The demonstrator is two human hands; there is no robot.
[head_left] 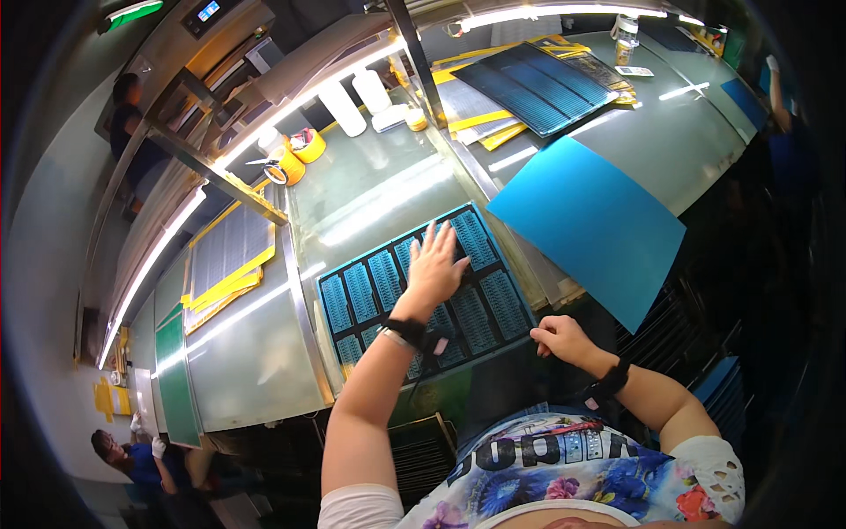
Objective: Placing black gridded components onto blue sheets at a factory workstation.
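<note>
A blue circuit-board panel with a black grid frame (359, 294) lies on the table in front of me. My left hand (434, 269) rests over its upper middle, fingers spread, covering part of the panel. By the panel's near right corner is my right hand (568, 341), its fingers curled and thumb pressed in. Whether it grips the corner or some small thing there cannot be made out. A plain blue sheet (590, 225) lies to the right of the panel, its near corner sticking out past the table edge. Both wrists wear dark bands.
Yellow tape rolls (307, 145) and white rolls (342, 108) stand at the back of the table. Dark panels (538, 84) are stacked at the far right, yellow-edged sheets (231, 256) at the left. A metal post (414, 53) rises behind. Other people work at the left and far right.
</note>
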